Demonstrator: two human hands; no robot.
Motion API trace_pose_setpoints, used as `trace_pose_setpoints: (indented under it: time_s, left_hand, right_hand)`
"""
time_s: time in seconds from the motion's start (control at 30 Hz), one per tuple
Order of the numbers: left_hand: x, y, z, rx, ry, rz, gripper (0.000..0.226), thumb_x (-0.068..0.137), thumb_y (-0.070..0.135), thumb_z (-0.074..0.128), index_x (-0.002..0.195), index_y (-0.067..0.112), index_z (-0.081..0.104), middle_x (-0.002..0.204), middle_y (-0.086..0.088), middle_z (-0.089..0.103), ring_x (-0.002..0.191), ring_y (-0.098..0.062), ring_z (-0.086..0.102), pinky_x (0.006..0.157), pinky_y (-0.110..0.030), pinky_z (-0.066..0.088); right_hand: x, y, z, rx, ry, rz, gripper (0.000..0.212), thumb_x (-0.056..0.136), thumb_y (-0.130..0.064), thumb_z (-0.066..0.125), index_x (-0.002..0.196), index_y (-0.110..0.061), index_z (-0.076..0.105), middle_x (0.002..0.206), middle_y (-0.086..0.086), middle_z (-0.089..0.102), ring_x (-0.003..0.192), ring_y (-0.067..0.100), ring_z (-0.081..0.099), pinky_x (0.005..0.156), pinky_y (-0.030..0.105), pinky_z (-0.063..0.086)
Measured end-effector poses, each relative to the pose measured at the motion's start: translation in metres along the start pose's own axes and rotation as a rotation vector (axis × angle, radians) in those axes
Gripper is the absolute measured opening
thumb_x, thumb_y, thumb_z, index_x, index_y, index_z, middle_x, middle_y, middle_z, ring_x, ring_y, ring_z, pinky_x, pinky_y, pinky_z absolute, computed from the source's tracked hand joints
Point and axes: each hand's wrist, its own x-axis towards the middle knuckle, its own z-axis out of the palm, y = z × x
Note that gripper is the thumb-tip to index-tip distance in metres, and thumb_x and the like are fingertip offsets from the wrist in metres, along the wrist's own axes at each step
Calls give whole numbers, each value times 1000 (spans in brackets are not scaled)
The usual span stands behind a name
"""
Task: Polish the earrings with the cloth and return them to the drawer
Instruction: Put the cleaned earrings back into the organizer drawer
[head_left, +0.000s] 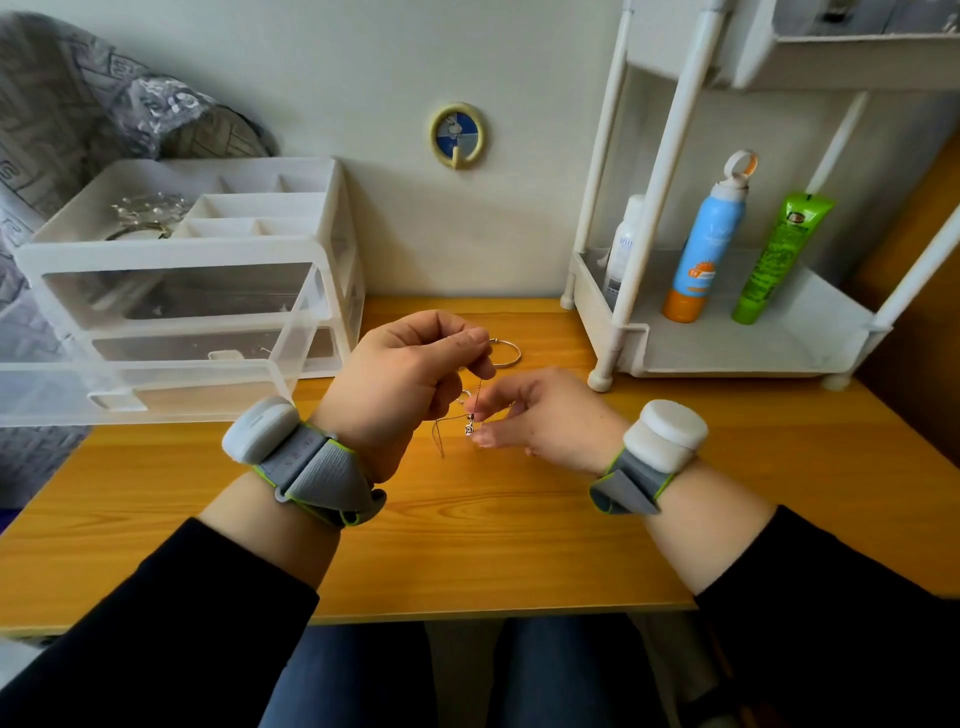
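Note:
Above the middle of the wooden desk (467, 519), my left hand (405, 374) pinches the top of a thin dangling earring (470, 423) with a small silver charm. My right hand (540, 415) pinches that charm at its lower end with fingertips. A silver hoop earring (506, 353) lies on the desk just behind my left hand. The clear plastic drawer (156, 384) of the organizer (197, 260) at the left stands pulled open. I see no cloth in view.
A white shelf rack (727, 332) at the right holds a blue-orange spray bottle (706, 249), a green tube (779, 254) and a white bottle (626, 244). A round yellow wall hook (457, 136) hangs behind. Grey patterned fabric (62, 119) lies at the far left.

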Motion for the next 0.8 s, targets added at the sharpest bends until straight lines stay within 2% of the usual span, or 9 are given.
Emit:
trace_pose_setpoints:
  time_s: [0.07,0.13,0.27,0.37,0.47,0.57,0.67,0.8]
  left_hand:
    - [-2,1,-1,-10,4,5,13,90,15,58,78,12,63,74,-9,64,48,-12,38,44,-23,27]
    - [-4,2,-4,-17,10,9,13,90,15,58,78,12,63,74,-8,64,48,-12,37,45,-23,27]
    - [-6,2,-10,-20,15,24,14,90,16,58,77,13,64,73,-7,65,47,-10,38,43,-21,28]
    - [-8,2,-14,-21,23,23,13,90,16,58,79,12,64,74,-7,64,48,-10,38,44,-22,28]
    - [-9,1,-17,-12,34,31,12,89,18,59,80,12,65,74,-6,64,50,-10,40,46,-21,31]
    - [-11,0,-23,42,85,70,12,88,19,61,80,13,67,73,-2,65,57,-9,46,53,-22,36]
    - [-13,-3,-27,79,151,74,12,87,22,62,79,17,68,73,3,65,64,-8,50,61,-24,40]
    - [-16,-7,-32,29,200,61,13,89,21,59,80,16,67,77,0,65,75,-15,55,70,-30,42]
  right_hand:
    - [1,2,7,93,-2,20,10,80,-13,73,88,-18,71,58,-13,64,48,-2,54,48,16,43]
    - [1,0,11,169,-8,22,10,81,-8,71,91,-10,71,65,-5,66,51,3,57,46,20,46]
    - [0,-4,11,317,-91,15,24,77,6,70,100,-2,67,98,20,68,69,22,63,51,26,53]
    - [0,-7,16,402,-139,7,22,79,7,67,98,-3,67,97,19,68,72,26,65,57,31,55]
    - [0,-12,18,500,-109,2,13,87,2,61,98,1,67,85,18,68,66,25,65,56,30,56]
    - [0,-21,18,579,-74,-13,16,89,2,56,102,1,66,83,15,69,63,24,67,55,30,56]
    - [1,-30,13,568,-39,-39,18,88,5,58,103,0,66,83,15,70,61,24,68,53,30,57]
    - [2,-47,-1,475,10,-80,19,85,7,60,102,1,65,77,14,70,57,22,67,50,28,56]
